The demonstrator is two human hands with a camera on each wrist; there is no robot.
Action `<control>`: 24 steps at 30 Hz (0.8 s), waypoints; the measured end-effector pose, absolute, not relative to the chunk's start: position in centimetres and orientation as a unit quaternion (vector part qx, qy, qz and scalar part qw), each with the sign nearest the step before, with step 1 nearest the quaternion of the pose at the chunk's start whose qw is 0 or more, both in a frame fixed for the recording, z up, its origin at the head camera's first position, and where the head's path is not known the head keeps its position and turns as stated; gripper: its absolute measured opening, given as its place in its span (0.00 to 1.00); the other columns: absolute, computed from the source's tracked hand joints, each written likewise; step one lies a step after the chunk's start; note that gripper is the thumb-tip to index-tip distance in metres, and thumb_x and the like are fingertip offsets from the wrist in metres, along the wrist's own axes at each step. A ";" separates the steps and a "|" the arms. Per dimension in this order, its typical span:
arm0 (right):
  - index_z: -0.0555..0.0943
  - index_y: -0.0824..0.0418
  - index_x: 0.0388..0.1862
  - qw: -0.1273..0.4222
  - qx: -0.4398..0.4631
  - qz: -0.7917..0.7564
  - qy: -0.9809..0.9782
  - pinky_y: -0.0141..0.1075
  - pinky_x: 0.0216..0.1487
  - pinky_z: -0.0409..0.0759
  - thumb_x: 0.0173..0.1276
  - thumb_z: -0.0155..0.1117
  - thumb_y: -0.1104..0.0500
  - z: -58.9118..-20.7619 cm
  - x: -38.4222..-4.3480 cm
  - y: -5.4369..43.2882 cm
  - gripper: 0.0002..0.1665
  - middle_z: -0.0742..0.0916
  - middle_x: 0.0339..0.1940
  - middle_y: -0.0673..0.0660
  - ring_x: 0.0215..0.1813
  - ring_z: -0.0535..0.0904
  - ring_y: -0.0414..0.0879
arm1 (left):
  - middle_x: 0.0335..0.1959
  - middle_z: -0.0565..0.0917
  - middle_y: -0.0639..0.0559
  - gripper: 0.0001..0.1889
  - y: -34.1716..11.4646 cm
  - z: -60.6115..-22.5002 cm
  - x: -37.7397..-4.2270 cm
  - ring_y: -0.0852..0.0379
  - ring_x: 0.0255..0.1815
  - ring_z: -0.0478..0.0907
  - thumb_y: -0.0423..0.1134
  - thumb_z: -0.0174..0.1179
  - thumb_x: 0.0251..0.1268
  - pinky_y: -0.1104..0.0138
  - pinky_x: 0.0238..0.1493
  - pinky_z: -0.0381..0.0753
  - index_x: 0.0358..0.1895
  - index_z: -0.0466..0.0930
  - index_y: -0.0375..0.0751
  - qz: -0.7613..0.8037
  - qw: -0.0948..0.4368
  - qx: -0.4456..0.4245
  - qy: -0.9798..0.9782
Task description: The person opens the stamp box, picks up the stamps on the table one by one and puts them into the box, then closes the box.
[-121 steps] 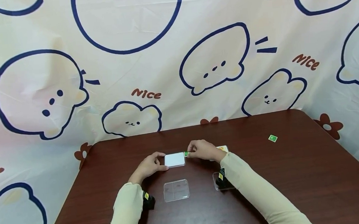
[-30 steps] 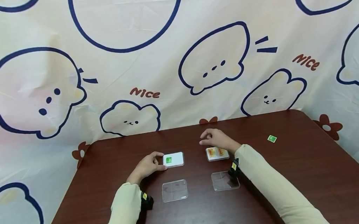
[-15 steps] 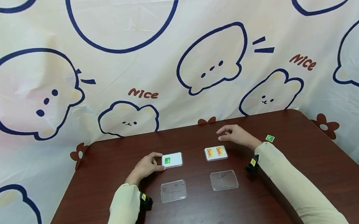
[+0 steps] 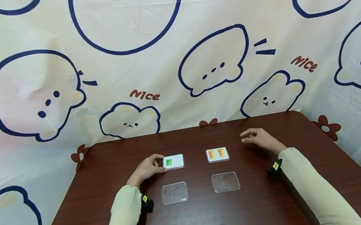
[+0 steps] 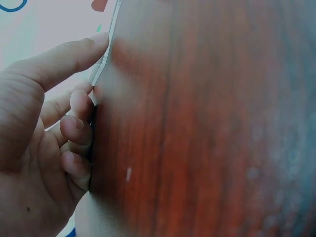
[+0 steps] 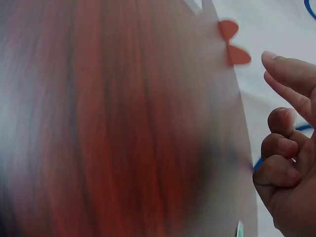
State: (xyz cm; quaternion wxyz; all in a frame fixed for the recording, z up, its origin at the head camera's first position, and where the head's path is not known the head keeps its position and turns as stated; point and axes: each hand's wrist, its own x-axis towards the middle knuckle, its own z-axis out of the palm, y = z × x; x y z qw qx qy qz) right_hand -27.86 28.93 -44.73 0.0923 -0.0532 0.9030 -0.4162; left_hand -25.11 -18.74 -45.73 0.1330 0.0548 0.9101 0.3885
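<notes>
My left hand holds a shallow clear plastic case by its left side, index finger at the far corner and thumb at the near one. The case has a white face, with a small green square on its left half. In the left wrist view, the thumb lies along the case's edge. My right hand hovers over the table's right side with nothing in it, thumb and index finger stretched out, the others bent. Most of a second green square is hidden by it; a sliver of that green piece shows in the right wrist view.
A second white-faced case with two orange-yellow squares lies between the hands. Nearer the front are two clear plastic lids, the other lid to the right. A printed cloth hangs behind the brown table.
My right hand has put a green square on the left case's white face, let go, and moved off to the right past the second case. The left hand keeps its hold.
</notes>
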 end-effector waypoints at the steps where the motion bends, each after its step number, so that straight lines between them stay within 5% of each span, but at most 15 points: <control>1: 0.80 0.58 0.57 0.091 -0.046 -0.416 0.903 0.37 0.38 0.69 0.64 0.66 0.44 -44.8 -27.8 29.5 0.28 0.75 0.36 0.55 0.41 0.68 0.49 | 0.25 0.71 0.50 0.28 -18.7 -45.7 -25.1 0.56 0.23 0.66 0.41 0.72 0.51 0.66 0.26 0.65 0.58 0.76 0.44 0.387 0.132 0.056 0.911; 9: 0.77 0.58 0.61 0.085 0.006 -0.414 0.906 0.39 0.42 0.68 0.62 0.66 0.39 -45.1 -26.8 33.2 0.34 0.78 0.44 0.58 0.46 0.68 0.52 | 0.26 0.71 0.50 0.28 -18.7 -45.8 -25.1 0.56 0.23 0.66 0.41 0.72 0.52 0.66 0.26 0.65 0.58 0.76 0.44 0.384 0.131 0.055 0.912; 17: 0.74 0.62 0.64 0.071 0.019 -0.413 0.908 0.37 0.34 0.72 0.65 0.65 0.43 -45.0 -26.0 35.6 0.34 0.77 0.31 0.57 0.35 0.72 0.49 | 0.26 0.71 0.50 0.28 -18.6 -45.7 -25.1 0.56 0.24 0.66 0.41 0.72 0.52 0.66 0.27 0.65 0.59 0.76 0.44 0.386 0.133 0.054 0.911; 24: 0.72 0.62 0.65 0.075 0.039 -0.409 0.909 0.37 0.36 0.67 0.66 0.63 0.42 -45.2 -24.9 37.0 0.36 0.76 0.33 0.57 0.37 0.69 0.49 | 0.26 0.71 0.50 0.28 -18.6 -45.7 -25.1 0.56 0.24 0.66 0.42 0.72 0.52 0.66 0.27 0.66 0.59 0.75 0.44 0.384 0.134 0.052 0.912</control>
